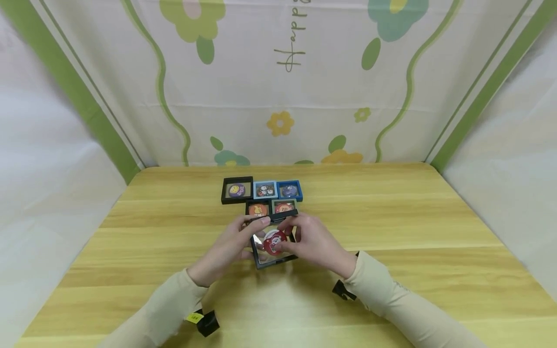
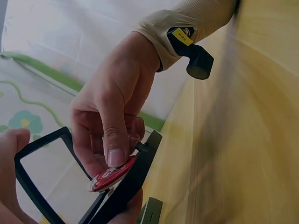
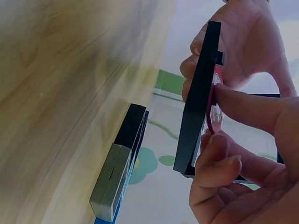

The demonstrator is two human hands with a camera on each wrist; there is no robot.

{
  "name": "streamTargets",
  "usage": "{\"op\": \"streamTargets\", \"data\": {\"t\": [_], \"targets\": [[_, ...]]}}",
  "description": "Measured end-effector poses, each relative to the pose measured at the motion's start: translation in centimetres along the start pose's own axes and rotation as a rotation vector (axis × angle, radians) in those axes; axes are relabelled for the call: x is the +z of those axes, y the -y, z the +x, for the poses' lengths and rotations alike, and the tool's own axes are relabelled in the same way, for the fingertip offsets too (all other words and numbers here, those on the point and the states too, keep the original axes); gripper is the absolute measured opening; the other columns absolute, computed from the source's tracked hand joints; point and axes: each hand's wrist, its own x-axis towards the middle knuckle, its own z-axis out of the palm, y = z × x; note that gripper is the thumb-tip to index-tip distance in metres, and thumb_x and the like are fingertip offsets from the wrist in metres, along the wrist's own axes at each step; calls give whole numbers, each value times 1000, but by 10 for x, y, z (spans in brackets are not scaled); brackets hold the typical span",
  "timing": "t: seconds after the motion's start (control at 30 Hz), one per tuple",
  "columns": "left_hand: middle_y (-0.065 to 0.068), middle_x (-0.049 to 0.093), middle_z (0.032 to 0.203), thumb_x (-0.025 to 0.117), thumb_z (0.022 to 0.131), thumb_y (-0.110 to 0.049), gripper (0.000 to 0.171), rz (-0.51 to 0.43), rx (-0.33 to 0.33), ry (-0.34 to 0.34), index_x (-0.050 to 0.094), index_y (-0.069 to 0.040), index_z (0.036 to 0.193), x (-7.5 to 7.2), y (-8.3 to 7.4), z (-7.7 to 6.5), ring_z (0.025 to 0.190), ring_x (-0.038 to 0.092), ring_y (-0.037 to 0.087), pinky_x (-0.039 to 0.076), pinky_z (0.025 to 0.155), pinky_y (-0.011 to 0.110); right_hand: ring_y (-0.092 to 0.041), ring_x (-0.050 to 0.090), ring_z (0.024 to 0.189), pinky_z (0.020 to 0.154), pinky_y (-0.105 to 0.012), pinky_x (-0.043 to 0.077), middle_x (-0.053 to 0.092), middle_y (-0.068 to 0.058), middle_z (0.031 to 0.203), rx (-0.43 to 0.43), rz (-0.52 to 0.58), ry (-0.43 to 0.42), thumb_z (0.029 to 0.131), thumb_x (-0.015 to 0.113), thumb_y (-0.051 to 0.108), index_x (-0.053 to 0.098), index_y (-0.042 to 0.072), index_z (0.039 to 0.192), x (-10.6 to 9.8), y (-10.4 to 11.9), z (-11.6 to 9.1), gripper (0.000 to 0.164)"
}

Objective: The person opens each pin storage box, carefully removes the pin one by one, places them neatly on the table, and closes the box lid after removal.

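A black hinged display case (image 1: 266, 265) stands with its two halves apart, tilted up from the table. My left hand (image 1: 228, 244) grips it from the left side, thumb along the top part and fingers behind. A red round badge (image 2: 112, 177) with a white cartoon figure lies against the clear film inside the lower half. Thumb and fingers of my right hand (image 1: 316, 242) pinch this badge by its edge, as the right wrist view also shows. The raised half of the case appears as an empty black rim (image 2: 39, 198) in the left wrist view.
Behind the case lie several small display cases: a black one (image 1: 224, 194), a light blue one (image 1: 265, 197), a blue one (image 1: 300, 192), and two nearer ones partly hidden by the held case. Round badges sit inside them. A flowered cloth (image 1: 243, 87) hangs behind the wooden table (image 1: 391, 208).
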Motion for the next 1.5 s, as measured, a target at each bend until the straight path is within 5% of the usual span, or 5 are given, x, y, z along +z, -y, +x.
{"op": "streamTargets", "data": {"t": [0.8,1.03,1.23,1.5], "targets": [[20,48,130,65,86,-62,81,15,10,-41,36,-11,141,-7,-2,3,99,64,33,54,79,41,-14,57,68,57,-29,49,62,4,80,45,180,82,86,77,8,70,9,89,-5,-6,4,8],[18,49,133,65,84,-66,86,50,29,-89,34,-11,142,-12,0,7,103,62,32,53,82,44,-23,59,69,57,-29,49,63,-1,78,43,241,72,85,78,8,72,10,87,-18,-5,5,7],[16,46,134,65,83,-66,93,89,58,-154,28,-10,147,-22,-1,12,105,62,34,53,82,44,-38,65,62,55,-44,56,69,-10,75,120,376,91,94,69,9,76,3,99,-31,-6,6,11],[17,51,128,64,85,-65,95,97,87,-213,26,-9,150,-30,-7,12,99,64,28,54,81,41,-29,67,57,58,-51,56,68,-18,76,209,350,208,91,67,-2,71,-5,91,-30,-13,7,4]]}}
